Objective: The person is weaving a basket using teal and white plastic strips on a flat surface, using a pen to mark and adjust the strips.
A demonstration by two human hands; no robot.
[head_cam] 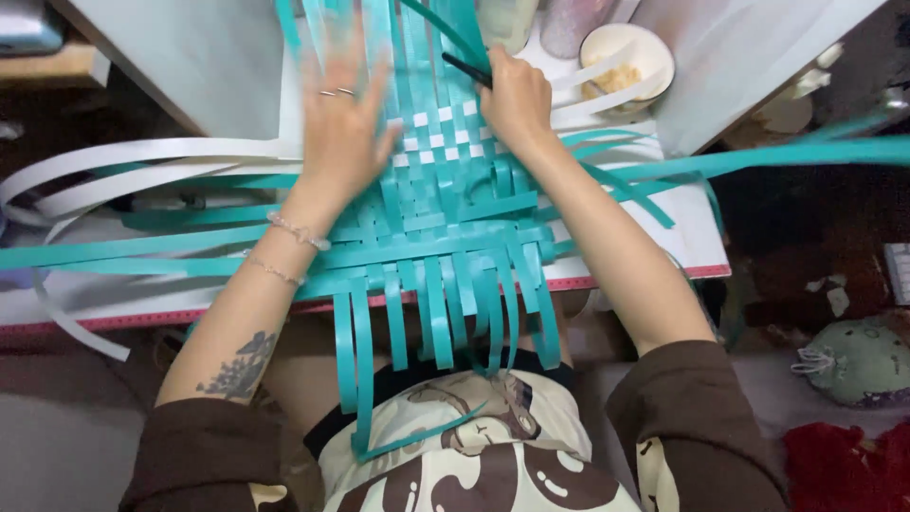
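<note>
Left hand flat, fingers spread on teal woven strips, right hand gripping half-hidden dark tool

Both arms carry dark brown fabric sleeves pushed up above the elbows, leaving the forearms bare. The left hand bears a thin silver-coloured ring on one finger. The left wrist carries two bracelets: one of clear, pale beads and one fine metal chain lower on the forearm. A dark floral tattoo marks the left forearm near the elbow. The right hand is bare. The torso wears a cream top printed with brown cartoon shapes.
</note>
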